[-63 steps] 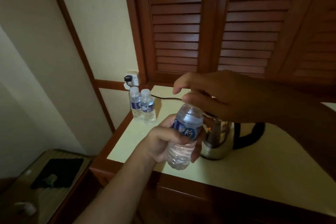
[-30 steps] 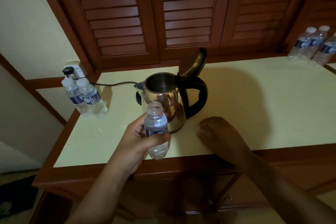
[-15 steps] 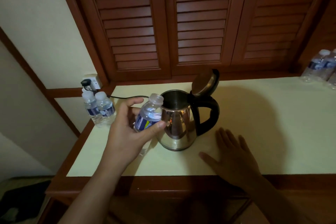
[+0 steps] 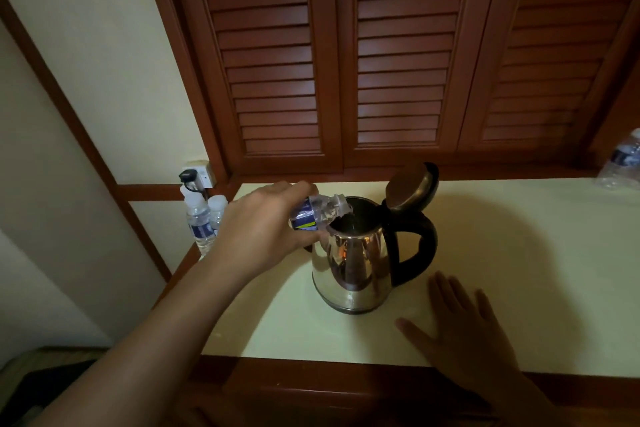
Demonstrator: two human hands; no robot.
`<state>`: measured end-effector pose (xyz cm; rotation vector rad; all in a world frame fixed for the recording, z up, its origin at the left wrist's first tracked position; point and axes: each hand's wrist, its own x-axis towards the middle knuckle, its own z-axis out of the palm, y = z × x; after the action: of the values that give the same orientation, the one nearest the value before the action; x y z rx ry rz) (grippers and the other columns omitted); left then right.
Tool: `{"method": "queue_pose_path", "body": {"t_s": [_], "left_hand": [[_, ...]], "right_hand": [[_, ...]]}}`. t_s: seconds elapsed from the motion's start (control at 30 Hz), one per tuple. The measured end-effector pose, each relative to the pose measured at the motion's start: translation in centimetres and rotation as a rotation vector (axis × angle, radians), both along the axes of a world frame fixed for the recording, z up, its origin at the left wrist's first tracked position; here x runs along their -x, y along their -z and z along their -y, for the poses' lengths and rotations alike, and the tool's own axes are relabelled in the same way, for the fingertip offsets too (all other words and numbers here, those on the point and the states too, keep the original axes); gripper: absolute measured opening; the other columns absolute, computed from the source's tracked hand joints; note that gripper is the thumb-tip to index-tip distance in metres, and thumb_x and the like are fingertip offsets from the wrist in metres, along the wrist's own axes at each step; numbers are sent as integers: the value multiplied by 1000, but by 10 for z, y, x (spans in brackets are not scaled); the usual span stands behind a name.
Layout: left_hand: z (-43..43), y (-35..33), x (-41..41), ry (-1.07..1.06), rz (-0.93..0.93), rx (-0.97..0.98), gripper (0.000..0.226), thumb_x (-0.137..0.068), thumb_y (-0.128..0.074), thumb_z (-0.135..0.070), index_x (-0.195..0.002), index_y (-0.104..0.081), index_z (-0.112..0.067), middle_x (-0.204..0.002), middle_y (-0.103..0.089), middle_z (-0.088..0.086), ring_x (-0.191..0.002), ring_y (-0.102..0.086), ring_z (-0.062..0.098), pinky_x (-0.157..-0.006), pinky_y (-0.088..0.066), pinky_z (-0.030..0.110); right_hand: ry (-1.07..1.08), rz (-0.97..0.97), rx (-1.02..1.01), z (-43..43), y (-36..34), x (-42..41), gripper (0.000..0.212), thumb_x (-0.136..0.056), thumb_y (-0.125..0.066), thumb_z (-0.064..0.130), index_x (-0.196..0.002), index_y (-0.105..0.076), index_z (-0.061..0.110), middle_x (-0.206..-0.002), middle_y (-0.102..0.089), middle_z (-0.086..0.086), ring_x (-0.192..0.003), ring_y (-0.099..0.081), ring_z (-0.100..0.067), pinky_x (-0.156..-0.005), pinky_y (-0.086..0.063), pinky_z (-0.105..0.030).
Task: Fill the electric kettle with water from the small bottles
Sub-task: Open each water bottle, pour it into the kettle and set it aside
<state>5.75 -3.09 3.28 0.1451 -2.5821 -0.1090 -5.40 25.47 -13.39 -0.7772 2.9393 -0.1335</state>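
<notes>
A steel electric kettle (image 4: 349,263) with a black handle stands on the cream counter, its lid (image 4: 410,185) hinged up. My left hand (image 4: 263,225) grips a small clear water bottle (image 4: 317,213) with a blue label. The bottle is tipped on its side, its uncapped mouth over the kettle's opening. My right hand (image 4: 464,333) lies flat on the counter, fingers spread, just right of the kettle's base.
Two capped small bottles (image 4: 204,222) stand at the counter's back left corner below a wall socket (image 4: 197,175) with a plug in it. More bottles (image 4: 623,163) sit at the far right edge. Louvred wooden doors rise behind the counter (image 4: 519,253).
My left hand has tipped the bottle from a slant beside the kettle down onto its side over the opening. My right hand stays flat on the counter.
</notes>
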Motion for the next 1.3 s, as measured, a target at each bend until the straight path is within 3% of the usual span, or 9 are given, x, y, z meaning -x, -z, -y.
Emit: {"method": "queue_pose_path", "body": {"t_s": [0.13,0.33,0.63,0.93,1.13,1.3], "left_hand": [[8,-6,11,6,-11,185,53,-75,-84,-61,-114,-64,-31,-96,-67,-4,-95,-66,28,-67,-47,38],[14,-11,18,-57,-11,356,60,-75,-84,-54,-128,-64,-37,-113,-73,-7,-104,-65,26,-85,-41,45],[15,-13,23,-37,-36,475,58,-77,-85,-51,-129,-66,-36,-119,-73,-9,-108,-66,25,-99,-39,58],[12,-18,26,5,-5,522,61,-74,-90,-37,-129,-66,-33,-123,-72,-4,-112,-65,28,-103,-36,72],[8,-22,30,42,-3,568,49,-83,-80,-31,-130,-65,-34,-127,-71,-4,-115,-63,27,-107,-32,73],[9,-23,35,77,-28,635,55,-78,-86,-24,-129,-68,-32,-125,-72,-2,-115,-64,27,-108,-30,77]], "right_hand": [[1,-5,0,-1,1,0,113,-75,2,94,-160,9,20,-168,14,2,-154,14,-15,-125,7,-47],[0,-9,11,-1,3,0,113,-74,3,95,-160,10,21,-168,14,3,-154,15,-14,-125,8,-47],[2,-31,40,-2,4,0,112,-76,0,94,-161,6,21,-169,11,3,-154,12,-13,-125,7,-47],[7,-17,43,-1,3,-1,112,-76,-1,94,-161,7,21,-169,12,3,-154,12,-14,-124,8,-47],[7,-24,73,-2,5,0,113,-75,1,95,-161,7,22,-169,12,3,-154,11,-16,-124,9,-47],[-9,-35,146,-5,6,-1,93,-82,-5,89,-159,-1,38,-169,6,5,-155,8,-14,-125,5,-47]]}}
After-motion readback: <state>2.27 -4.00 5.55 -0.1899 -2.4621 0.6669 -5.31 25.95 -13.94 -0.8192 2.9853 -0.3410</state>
